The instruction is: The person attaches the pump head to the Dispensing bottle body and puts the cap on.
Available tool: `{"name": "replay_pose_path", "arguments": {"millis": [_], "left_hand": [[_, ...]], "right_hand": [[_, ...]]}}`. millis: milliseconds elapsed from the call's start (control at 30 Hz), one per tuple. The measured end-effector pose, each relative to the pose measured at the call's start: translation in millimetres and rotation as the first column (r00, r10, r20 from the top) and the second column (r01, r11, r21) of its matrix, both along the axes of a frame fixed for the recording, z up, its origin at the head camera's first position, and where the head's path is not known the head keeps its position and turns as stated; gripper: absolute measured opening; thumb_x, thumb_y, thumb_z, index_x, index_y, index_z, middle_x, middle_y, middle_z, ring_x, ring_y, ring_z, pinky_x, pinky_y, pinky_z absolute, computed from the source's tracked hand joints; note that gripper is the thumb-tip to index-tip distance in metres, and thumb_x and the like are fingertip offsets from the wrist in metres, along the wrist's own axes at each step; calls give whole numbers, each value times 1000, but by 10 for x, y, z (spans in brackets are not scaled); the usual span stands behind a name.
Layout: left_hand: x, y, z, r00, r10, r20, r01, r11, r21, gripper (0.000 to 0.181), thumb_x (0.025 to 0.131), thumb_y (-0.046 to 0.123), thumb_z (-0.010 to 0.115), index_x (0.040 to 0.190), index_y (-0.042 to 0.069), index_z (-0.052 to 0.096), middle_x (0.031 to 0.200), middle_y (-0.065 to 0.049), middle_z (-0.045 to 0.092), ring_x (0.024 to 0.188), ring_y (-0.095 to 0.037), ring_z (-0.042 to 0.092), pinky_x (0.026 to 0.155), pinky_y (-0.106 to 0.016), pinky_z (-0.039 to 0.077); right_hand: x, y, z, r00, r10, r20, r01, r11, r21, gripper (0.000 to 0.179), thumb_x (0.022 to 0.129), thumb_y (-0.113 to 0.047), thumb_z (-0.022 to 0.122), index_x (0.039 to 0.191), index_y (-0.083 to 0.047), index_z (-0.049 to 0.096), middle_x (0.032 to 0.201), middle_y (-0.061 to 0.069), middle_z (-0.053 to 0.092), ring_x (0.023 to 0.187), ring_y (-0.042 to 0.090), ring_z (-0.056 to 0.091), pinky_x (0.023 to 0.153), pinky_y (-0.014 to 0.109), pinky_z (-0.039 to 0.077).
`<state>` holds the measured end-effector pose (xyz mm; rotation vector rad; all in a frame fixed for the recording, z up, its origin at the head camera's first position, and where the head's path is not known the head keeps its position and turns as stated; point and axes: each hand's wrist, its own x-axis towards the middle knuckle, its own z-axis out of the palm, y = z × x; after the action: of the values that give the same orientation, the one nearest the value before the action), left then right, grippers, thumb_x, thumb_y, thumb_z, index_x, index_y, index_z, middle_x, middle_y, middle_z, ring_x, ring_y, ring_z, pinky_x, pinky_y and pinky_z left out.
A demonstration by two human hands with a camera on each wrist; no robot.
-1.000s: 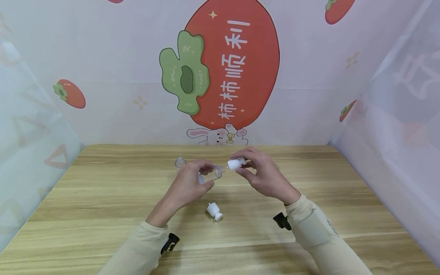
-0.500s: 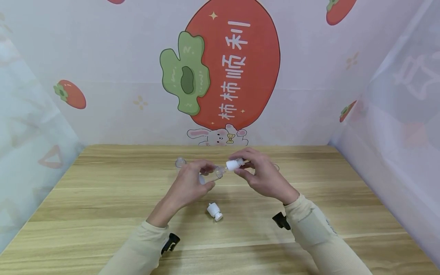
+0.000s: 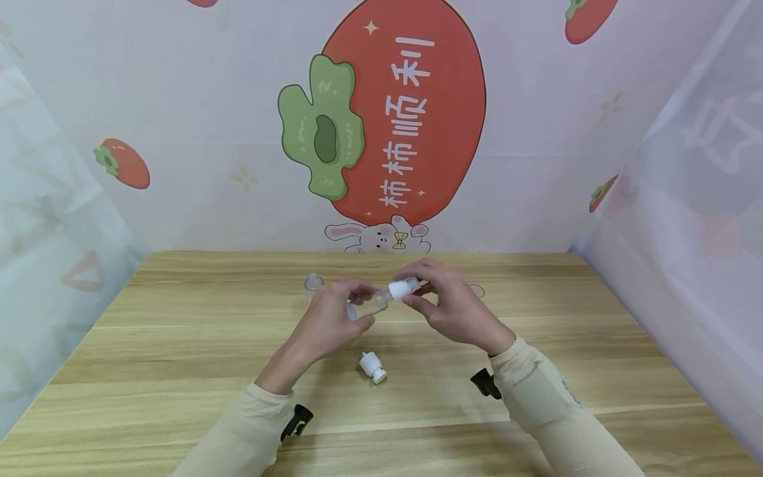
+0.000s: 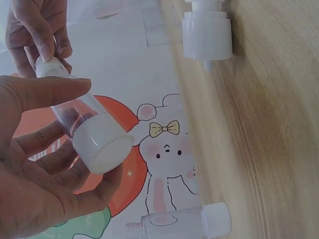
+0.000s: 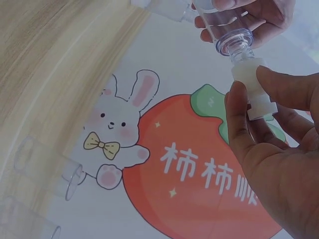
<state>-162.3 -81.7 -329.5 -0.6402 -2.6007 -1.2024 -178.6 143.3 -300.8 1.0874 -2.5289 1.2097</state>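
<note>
My left hand (image 3: pixel 326 318) holds a clear bottle (image 5: pixel 224 25) with a white base (image 4: pixel 103 145), tilted with its threaded neck toward the right. The fingers and thumb curl round its body. My right hand (image 3: pixel 459 308) pinches a white pump head (image 5: pixel 249 77) between thumb and fingers. The pump's collar is at the bottle's neck, with some clear thread still showing between them in the right wrist view. On the table below the hands lies a second white pump head (image 3: pixel 372 368). Behind the left hand stands another clear bottle (image 4: pixel 174 225) with a white base and a bare threaded neck.
Two clear cylindrical covers, one nearer the middle (image 5: pixel 47 167) and one at the lower corner (image 5: pixel 25 221), are on the table beyond the right hand. A printed cloth backdrop (image 3: pixel 512 199) rises behind the wooden table (image 3: pixel 208 371), with cloth sides left and right.
My right hand has moved slightly left, bringing the pump head up against the bottle's neck and closing the gap. The left hand has barely shifted; the other pump head stays where it lay.
</note>
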Motion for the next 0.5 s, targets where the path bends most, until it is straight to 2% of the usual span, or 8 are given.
{"name": "replay_pose_path", "arguments": {"millis": [267,500], "left_hand": [[-2,8,3,1000,0,6,0,1000,-12,35,79,0,84,112,2,72,104,-10,72,93,-28,66,86,-45,56],[-9,23,3,1000,-10,13,10,1000,-11,35,78,-1,84,111,2,72,103,-8,71,92,-24,65,86,-44,57]], "right_hand": [[-8,-10,-16,1000,2,-2,-2,1000,11,34,88,8,73,120,-3,68,116,6,65,98,25,65,82,34,59],[-16,-22,-20,1000,9,-5,-9,1000,17,34,87,8,74,120,-1,68,115,6,66,97,22,65,82,33,59]]}}
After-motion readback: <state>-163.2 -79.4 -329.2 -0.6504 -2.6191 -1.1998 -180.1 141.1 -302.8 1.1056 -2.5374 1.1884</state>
